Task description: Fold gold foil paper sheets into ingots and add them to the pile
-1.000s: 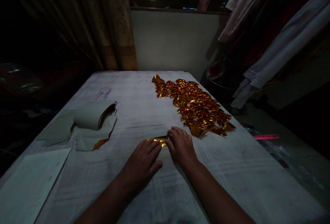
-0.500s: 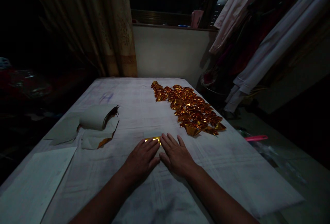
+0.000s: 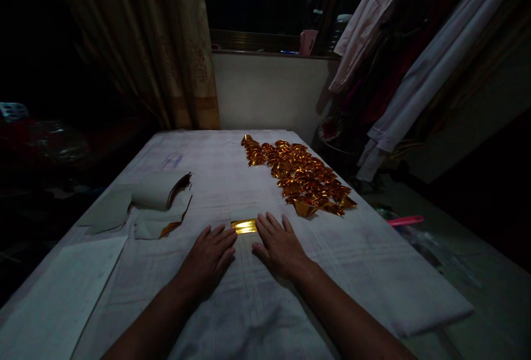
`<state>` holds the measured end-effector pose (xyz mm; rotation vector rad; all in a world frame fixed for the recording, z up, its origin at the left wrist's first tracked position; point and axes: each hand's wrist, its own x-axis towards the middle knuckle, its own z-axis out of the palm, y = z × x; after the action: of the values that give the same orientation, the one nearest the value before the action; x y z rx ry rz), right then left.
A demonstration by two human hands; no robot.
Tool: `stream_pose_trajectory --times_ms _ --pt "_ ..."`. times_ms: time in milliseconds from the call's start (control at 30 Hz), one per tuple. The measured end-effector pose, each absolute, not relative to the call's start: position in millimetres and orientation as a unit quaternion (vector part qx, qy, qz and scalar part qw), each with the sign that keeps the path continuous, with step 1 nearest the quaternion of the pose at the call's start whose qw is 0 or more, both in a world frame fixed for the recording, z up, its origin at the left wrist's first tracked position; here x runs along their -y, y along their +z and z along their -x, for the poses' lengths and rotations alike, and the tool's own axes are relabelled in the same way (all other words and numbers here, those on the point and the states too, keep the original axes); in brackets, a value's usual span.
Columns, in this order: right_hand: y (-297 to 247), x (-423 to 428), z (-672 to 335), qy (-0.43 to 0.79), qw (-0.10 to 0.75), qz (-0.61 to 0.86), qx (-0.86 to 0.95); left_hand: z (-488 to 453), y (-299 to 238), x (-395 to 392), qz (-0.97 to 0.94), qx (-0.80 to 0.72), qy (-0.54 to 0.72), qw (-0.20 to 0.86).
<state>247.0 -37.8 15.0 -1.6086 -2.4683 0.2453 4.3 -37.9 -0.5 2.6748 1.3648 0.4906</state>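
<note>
Head camera: I look forward and down, from afar, into a dim room, across a pale, cloth-covered surface [image 3: 352,269] with both bare hands near its middle.
Gold strip: one small, shiny, flat piece [image 3: 246,227] lies crosswise on the surface, between the fingertips of the two hands.
Left hand: spread palm down [image 3: 208,255], fingers stretched out and slightly parted, tips at the strip's left end; I see nothing gripped in it.
Right hand: also laid flat [image 3: 281,245], fingers extended and thumb apart, fingertips at the strip's right end; nothing is grasped that I can make out.
Gold folded pieces: a crowded, glittering cluster [image 3: 307,177] beyond the right hand, reaching toward the far edge.
Paper sheets: a curled pale stack [image 3: 151,189] on the left, with a brownish-gold underside showing at one corner.
White sheet: flat [image 3: 62,299] at the near left.
Background: I make out a patterned curtain [image 3: 182,72], a pink cup [image 3: 307,42] on a ledge [image 3: 249,52], and hanging clothes [image 3: 431,72] at right.
</note>
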Motion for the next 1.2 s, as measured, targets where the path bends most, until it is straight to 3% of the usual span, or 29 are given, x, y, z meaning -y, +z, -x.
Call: stream_pose_trajectory --times_ms 267,600,1000,1200 --pt "17.9 41.2 -219.7 0.117 0.106 0.468 0.87 -4.8 -2.2 38.5 -0.876 -0.453 0.159 0.052" --pt "19.0 44.4 -255.2 0.153 0.064 0.55 0.819 -2.3 5.6 40.7 -0.876 -0.456 0.146 0.054" --pt "17.5 42.8 -258.3 0.158 0.083 0.539 0.823 4.0 29.1 33.3 -0.88 -0.444 0.164 -0.045" --pt "24.7 24.7 -273.6 0.124 0.09 0.525 0.837 -21.7 36.1 2.8 -0.913 -0.395 0.103 -0.009"
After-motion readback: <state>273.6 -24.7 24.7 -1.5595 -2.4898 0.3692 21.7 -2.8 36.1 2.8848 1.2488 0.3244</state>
